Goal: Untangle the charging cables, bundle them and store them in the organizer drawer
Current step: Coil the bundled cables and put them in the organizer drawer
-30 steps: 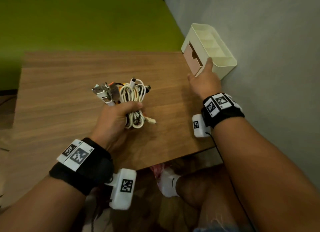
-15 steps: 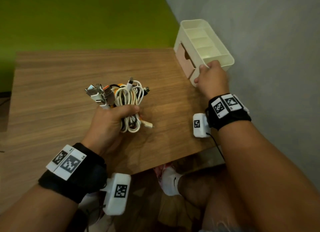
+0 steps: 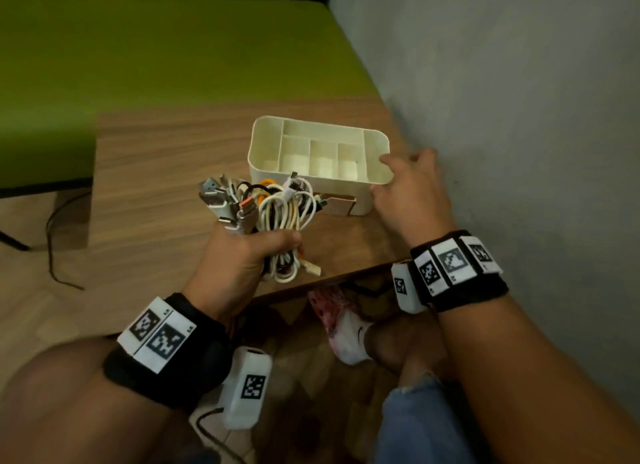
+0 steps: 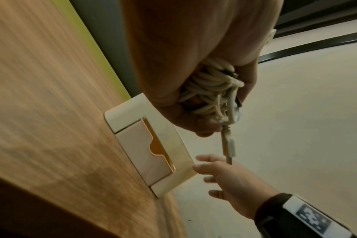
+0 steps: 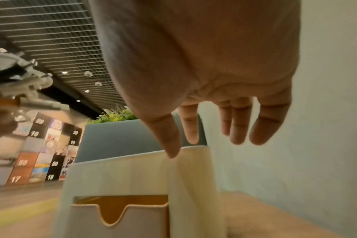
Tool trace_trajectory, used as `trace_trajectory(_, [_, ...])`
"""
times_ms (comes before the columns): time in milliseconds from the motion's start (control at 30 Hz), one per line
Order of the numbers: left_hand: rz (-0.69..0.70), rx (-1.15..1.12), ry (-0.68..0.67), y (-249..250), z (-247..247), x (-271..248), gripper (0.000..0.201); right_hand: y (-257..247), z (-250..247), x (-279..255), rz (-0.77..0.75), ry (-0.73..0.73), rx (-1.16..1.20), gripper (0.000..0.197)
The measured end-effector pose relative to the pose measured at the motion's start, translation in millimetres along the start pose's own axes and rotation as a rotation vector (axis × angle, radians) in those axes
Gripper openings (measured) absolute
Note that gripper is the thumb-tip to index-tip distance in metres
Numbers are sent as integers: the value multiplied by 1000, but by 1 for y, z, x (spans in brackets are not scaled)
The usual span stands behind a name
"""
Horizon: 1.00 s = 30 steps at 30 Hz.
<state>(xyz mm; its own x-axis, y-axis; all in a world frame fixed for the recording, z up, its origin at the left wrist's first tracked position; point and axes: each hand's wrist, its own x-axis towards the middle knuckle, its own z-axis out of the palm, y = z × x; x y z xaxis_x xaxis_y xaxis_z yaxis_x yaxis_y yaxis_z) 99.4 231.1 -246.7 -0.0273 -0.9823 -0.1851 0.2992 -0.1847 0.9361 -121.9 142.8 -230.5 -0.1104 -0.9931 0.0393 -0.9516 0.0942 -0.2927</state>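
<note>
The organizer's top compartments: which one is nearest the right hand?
The tall end compartment at the organizer's right end; the right hand's thumb rests on its rim, while the others lie further left.

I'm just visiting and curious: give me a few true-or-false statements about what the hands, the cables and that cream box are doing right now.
1. The left hand grips the cable bundle. True.
2. The organizer has cables in its top compartments. False: they look empty.
3. The right hand is at the organizer's corner, fingers relaxed. True.
4. The drawer lies on the table, fully removed. False: it sits inside the organizer.
</note>
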Motion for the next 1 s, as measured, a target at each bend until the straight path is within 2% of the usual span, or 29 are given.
trace_trajectory(67, [19,34,19,5,0,-14,46,-4,4,-2,-134,30,17,52])
trace_trajectory(133, [23,46,55,6,2,-24,38,-10,17,5,-218,-41,151,45])
trace_trajectory(233, [-19,37,110,3,3,-33,28,-18,35,16,-281,-135,217,31])
trace_trajectory(367, [-59,46,157,0,0,-40,27,-28,38,5,-351,-129,180,25])
trace_trajectory(433, [-58,60,164,-2,-1,-43,23,-31,34,-8,-389,-49,164,24])
trace_trajectory(533, [-86,71,189,-3,-4,-46,16,-30,32,-30,-494,228,226,18])
trace_trajectory(567, [-90,71,197,-3,-6,-46,14,-28,32,-36,-513,272,237,16])
trace_trajectory(633, [-101,69,209,-3,-10,-47,12,-24,36,-46,-485,197,230,16])
trace_trajectory(733, [-96,90,208,-1,-15,-49,17,-17,41,-47,-345,-26,148,21])
trace_trajectory(800, [-49,130,203,0,-16,-51,23,-16,42,-43,-249,-121,96,27])
trace_trajectory(900, [-18,142,190,0,-16,-53,29,-17,43,-35,-156,-177,97,31])
trace_trajectory(1000, [-17,132,182,-2,-16,-53,31,-20,43,-30,-175,-205,75,28])
